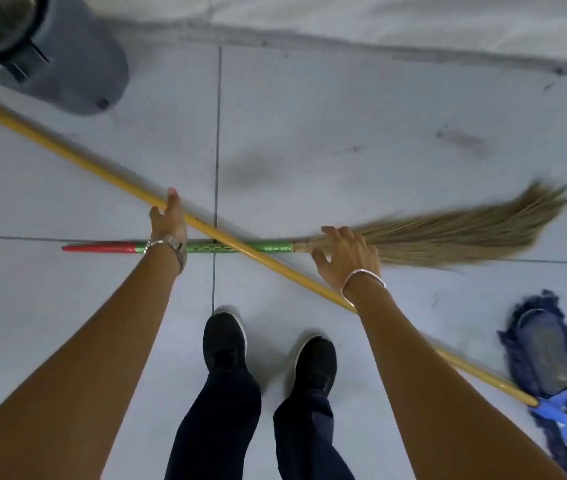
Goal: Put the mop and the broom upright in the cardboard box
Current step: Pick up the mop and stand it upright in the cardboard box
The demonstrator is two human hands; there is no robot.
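A pale grey tiled floor (344, 126) with dark grout lines fills the view, a lighter strip running along its far edge. On it lies the grass broom with a green-and-red wrapped handle (212, 247), flat and running left to right, its straw-coloured bristles fanned out to the right. Across it, on top, lies the yellow wooden pole of the blue flat-headed dust mop (77, 152), slanting from far left to the blue mop head (552, 368) at near right; the two handles cross between the hands.

The left hand (168, 221) reaches the yellow pole, fingers curling at it, though whether they have closed on it I cannot tell. The right hand (346, 258) hovers spread wide over the broom's neck, where handle meets bristles, fingers (330, 232) apart and not yet gripping.

The risk lies in the crossing: lifting the broom first would likely drag or roll the pole resting on it, and a grasp so near the bristles would probably leave the long handle swinging. A grey plastic bucket (67, 64) stands at far left. No cardboard box is in view, so both tools remain well short of their place.
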